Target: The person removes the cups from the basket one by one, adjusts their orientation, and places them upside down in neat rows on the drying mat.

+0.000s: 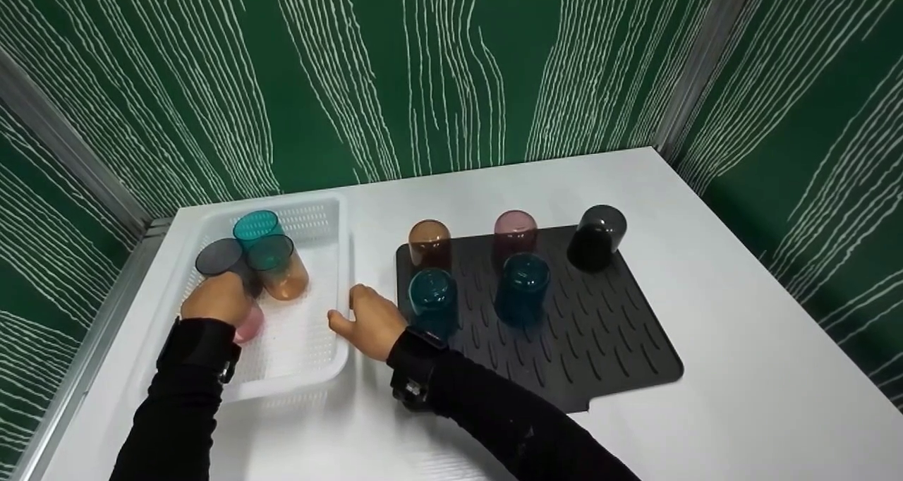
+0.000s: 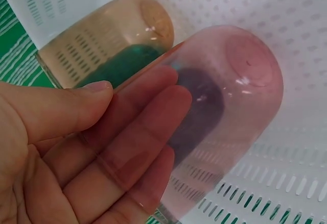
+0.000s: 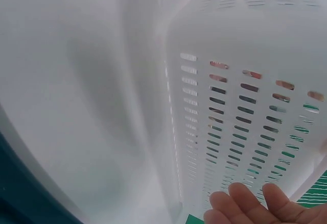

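The left hand (image 1: 215,296) is reached into the white perforated basket (image 1: 310,354) at the near left of the table, and its fingers (image 2: 127,147) and thumb are curled round a pink translucent cup (image 2: 225,127) lying on its side on the basket floor. Just beyond that cup an amber cup (image 1: 282,268), a grey cup (image 1: 220,257) and a teal cup (image 1: 255,227) are piled together in the far part of the basket.

The right hand (image 1: 370,321) is rested against the outside of the basket's right wall, with the fingers relaxed and nothing grasped; in the right wrist view only fingertips (image 3: 245,203) are seen by the slotted wall.

No writing or brand can be read anywhere.

To the right a black ribbed drying mat (image 1: 600,333) is laid on the white table (image 1: 741,312). Five cups are stood upside down on it: brown (image 1: 429,242), mauve (image 1: 514,230) and black (image 1: 597,237) along the far edge, two teal ones (image 1: 432,302) (image 1: 522,288) nearer. Green patterned walls (image 1: 423,72) are seen behind.
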`<action>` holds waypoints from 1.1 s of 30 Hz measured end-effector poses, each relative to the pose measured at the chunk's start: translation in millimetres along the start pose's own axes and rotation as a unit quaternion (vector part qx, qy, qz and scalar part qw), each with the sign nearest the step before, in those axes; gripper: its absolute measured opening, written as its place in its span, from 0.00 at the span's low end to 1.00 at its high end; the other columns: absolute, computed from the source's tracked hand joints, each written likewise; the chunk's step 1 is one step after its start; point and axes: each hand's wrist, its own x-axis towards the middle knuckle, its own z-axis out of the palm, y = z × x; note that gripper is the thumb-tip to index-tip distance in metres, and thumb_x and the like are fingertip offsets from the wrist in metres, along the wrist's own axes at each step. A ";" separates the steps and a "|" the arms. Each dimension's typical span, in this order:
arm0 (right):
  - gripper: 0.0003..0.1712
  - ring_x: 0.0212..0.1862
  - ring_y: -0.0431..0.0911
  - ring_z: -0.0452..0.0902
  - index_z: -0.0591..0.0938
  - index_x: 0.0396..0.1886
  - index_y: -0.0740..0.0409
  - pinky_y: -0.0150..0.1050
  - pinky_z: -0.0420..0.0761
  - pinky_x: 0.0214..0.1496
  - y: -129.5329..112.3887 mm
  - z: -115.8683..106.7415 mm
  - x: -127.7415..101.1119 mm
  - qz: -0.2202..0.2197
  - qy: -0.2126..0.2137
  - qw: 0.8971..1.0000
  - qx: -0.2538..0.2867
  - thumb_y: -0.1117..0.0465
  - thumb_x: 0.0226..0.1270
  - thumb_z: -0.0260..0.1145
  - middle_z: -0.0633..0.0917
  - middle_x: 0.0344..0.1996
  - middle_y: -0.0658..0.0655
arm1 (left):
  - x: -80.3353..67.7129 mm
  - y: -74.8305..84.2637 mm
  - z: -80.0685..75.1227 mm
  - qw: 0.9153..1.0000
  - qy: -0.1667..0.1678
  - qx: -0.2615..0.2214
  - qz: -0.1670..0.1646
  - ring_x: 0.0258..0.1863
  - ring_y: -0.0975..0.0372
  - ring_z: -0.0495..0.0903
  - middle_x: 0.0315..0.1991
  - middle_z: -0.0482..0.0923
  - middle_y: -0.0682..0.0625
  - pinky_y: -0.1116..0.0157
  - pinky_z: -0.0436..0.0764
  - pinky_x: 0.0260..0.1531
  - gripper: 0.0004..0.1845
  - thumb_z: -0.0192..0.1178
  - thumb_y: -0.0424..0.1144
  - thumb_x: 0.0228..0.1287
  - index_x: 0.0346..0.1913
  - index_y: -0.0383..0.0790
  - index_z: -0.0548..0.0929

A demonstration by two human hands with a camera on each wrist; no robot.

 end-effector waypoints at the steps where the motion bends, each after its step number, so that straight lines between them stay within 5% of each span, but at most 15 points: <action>1: 0.18 0.29 0.42 0.68 0.76 0.34 0.61 0.34 0.73 0.34 0.0 -0.2 0.0 0.001 0.000 1.000 0.001 0.49 0.68 0.60 0.74 0.27 0.50 | -0.4 0.6 0.2 1.000 0.000 -0.002 -0.002 0.33 0.45 0.79 0.38 0.82 0.29 0.46 0.79 0.32 0.12 0.56 0.31 0.51 0.38 0.29 0.83; 9: 0.17 0.30 0.41 0.69 0.77 0.36 0.60 0.32 0.73 0.34 0.0 -1.2 -1.6 0.008 0.000 1.000 0.016 0.49 0.68 0.60 0.77 0.29 0.51 | -7.3 11.5 -3.4 1.000 -0.015 -0.001 -0.013 0.28 0.48 0.78 0.32 0.82 0.34 0.55 0.76 0.23 0.08 0.57 0.27 0.41 0.27 0.34 0.84; 15: 0.17 0.31 0.40 0.70 0.76 0.36 0.59 0.32 0.73 0.36 1.0 0.1 -1.1 0.013 -0.001 0.999 0.029 0.48 0.69 0.60 0.80 0.32 0.54 | -25.1 32.6 -15.3 0.998 0.066 -0.021 0.003 0.38 0.35 0.82 0.39 0.81 0.25 0.40 0.77 0.31 0.12 0.48 0.32 0.63 0.36 0.27 0.80; 19: 0.19 0.31 0.41 0.70 0.76 0.37 0.62 0.32 0.72 0.36 0.8 2.2 -1.7 0.004 0.007 0.999 0.041 0.48 0.69 0.60 0.78 0.31 0.54 | -41.5 50.0 -26.5 0.993 0.111 -0.029 0.023 0.37 0.34 0.81 0.39 0.81 0.26 0.39 0.76 0.29 0.10 0.51 0.33 0.65 0.37 0.28 0.80; 23: 0.23 0.39 0.46 0.79 0.76 0.48 0.66 0.35 0.78 0.44 -0.4 1.7 -3.1 0.003 0.009 0.998 0.060 0.49 0.70 0.61 0.83 0.41 0.62 | -57.4 66.2 -35.6 0.986 0.151 -0.047 0.050 0.35 0.35 0.81 0.38 0.83 0.29 0.40 0.75 0.29 0.10 0.53 0.34 0.68 0.38 0.29 0.81; 30: 0.39 0.58 0.54 0.78 0.59 0.74 0.62 0.45 0.77 0.60 -2.8 -13.0 -2.5 0.025 0.012 0.994 0.103 0.43 0.74 0.55 0.75 0.61 0.65 | -74.7 84.4 -42.9 0.966 0.180 -0.167 0.082 0.30 0.51 0.81 0.34 0.86 0.38 0.56 0.74 0.31 0.10 0.56 0.36 0.70 0.41 0.32 0.84; 33: 0.40 0.57 0.53 0.77 0.54 0.77 0.57 0.44 0.77 0.58 -4.9 -23.7 -3.1 -0.001 0.038 0.986 0.162 0.38 0.76 0.46 0.71 0.64 0.65 | -78.9 88.9 -42.5 0.946 0.157 -0.272 0.081 0.32 0.67 0.81 0.38 0.88 0.40 0.69 0.73 0.32 0.10 0.55 0.36 0.72 0.45 0.32 0.83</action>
